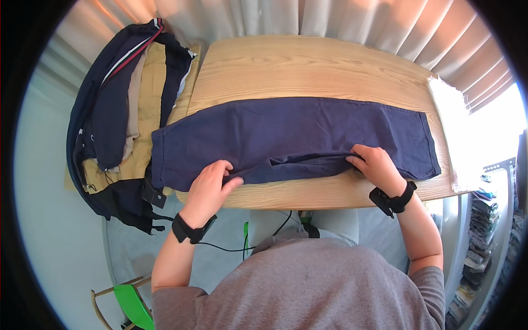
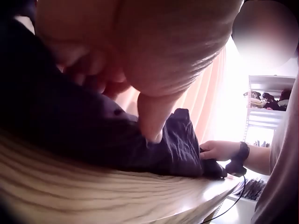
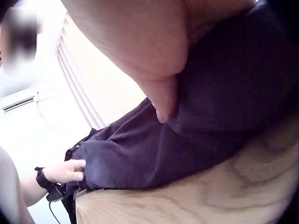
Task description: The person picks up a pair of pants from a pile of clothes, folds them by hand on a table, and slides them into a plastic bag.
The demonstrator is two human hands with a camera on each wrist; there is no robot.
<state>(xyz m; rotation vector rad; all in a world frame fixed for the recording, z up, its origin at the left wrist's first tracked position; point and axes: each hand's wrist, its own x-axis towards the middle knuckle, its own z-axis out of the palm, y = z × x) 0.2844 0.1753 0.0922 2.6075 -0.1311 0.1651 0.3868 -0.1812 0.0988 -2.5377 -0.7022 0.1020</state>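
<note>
A pair of navy trousers (image 1: pixel 308 126), folded lengthwise, lies across the wooden table (image 1: pixel 330 66), with its gathered end at the left and a stitched hem at the right. Along the near edge the cloth is bunched into a loose fold. My left hand (image 1: pixel 212 184) holds that edge toward the gathered end, thumb apart from the curled fingers. Further right, my right hand (image 1: pixel 379 168) pinches the fold between thumb and fingers. In the left wrist view the left thumb (image 2: pixel 156 121) presses against the cloth; the right thumb (image 3: pixel 163 100) does likewise in the right wrist view.
Several garments (image 1: pixel 113 115), navy and tan, are heaped at the table's left side, with a dark tag (image 1: pixel 153 195) by the trousers. White cloth or packaging (image 1: pixel 454 132) lies along the right edge. Curtains (image 1: pixel 330 19) hang behind; a green chair (image 1: pixel 132 305) stands lower left.
</note>
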